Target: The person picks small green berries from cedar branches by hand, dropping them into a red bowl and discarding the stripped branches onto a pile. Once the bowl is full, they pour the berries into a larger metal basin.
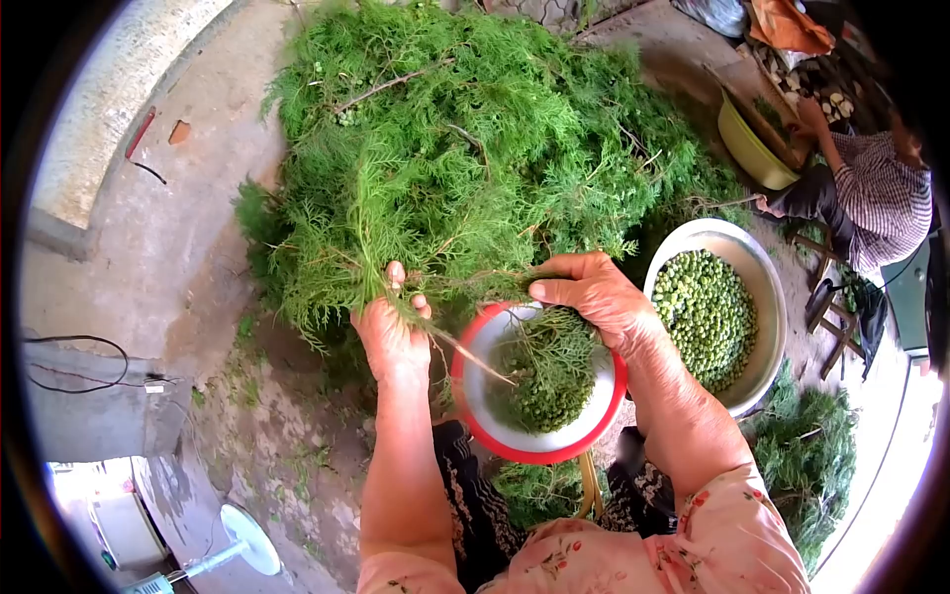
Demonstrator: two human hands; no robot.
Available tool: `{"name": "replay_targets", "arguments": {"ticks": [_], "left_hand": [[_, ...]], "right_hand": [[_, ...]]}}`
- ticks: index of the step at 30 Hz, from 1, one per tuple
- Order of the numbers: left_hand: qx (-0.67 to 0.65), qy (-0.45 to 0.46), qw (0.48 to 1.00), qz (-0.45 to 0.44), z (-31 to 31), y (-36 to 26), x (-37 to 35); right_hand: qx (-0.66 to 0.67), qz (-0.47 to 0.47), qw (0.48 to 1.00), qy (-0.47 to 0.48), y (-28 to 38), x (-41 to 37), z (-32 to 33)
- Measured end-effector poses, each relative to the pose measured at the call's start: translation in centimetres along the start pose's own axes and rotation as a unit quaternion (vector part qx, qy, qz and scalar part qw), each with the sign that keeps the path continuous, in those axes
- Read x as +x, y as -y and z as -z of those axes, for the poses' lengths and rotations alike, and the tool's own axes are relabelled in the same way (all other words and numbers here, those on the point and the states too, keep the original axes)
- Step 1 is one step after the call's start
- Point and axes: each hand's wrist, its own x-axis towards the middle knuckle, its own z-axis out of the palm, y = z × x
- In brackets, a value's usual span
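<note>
My left hand [391,337] is closed round the stem of a feathery green conifer branch [460,346]; its bare brown end points down over a white bowl with a red rim [463,404]. Thumb and fingers of my right hand [604,297] are pinched together at a thin twig above the bowl's far edge. Inside the bowl lie small green cones [556,401], with a leafy sprig [559,342] above them below my right hand. Directly beyond both hands rises a large heap of cut conifer branches [495,129].
Right of the bowl stands a metal basin [775,307] full of green cones [703,307]. More cut greenery [807,455] lies nearer me. A person in a striped top [886,188] sits at far right beside a yellow-green basin [747,148]. A fan [249,540] stands at lower left.
</note>
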Motion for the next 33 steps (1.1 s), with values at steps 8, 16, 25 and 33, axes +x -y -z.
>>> {"name": "replay_targets", "arguments": {"ticks": [8,16,25,33], "left_hand": [[-0.012,0.006,0.999,-0.031,1.1,0.4,1.2],[0.047,0.044,0.997,0.04,-0.4,1.8,-1.2],[-0.025,0.172,0.983,0.057,-2.7,1.6,-3.6],[0.028,0.211,0.969,0.126,-0.9,3.0,-1.0]], "right_hand": [[0.042,0.101,0.976,-0.19,-1.0,1.1,2.2],[-0.227,0.432,0.859,-0.153,1.0,-2.4,-2.7],[-0.509,0.294,0.799,-0.125,-2.5,-0.1,-5.2],[-0.485,0.313,0.806,-0.132,-3.2,1.1,-3.1]]}}
